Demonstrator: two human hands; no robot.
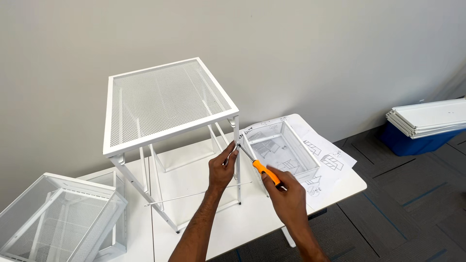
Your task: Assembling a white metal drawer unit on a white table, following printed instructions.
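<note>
A white table [252, 228] is bearing the whole assembly, and its edge is being kept close to the person. On it a white mesh-topped frame [165, 99] is standing upright on thin legs, with a loose thin rod [194, 195] lying across the tabletop between them. A white mesh basket [284, 148] is resting just beside the frame on unfolded instruction sheets [323, 155], and further mesh baskets [58, 218] are stacked at the left edge.

The front right leg [237, 160] of the frame is being worked on. It is being steadied by the left hand [221, 170], whose fingers are closed around a small fitting at the leg; the fitting itself is too small to be identified. An orange-handled screwdriver [259, 166] is being clamped in the right hand [286, 196], its tip being pressed at the same joint.

In judgement, the step is being served best if the blade is kept square to the fastener, the leg is being braced against twist, and pressure is being applied steadily so the tip is not slipping toward the left fingers.
</note>
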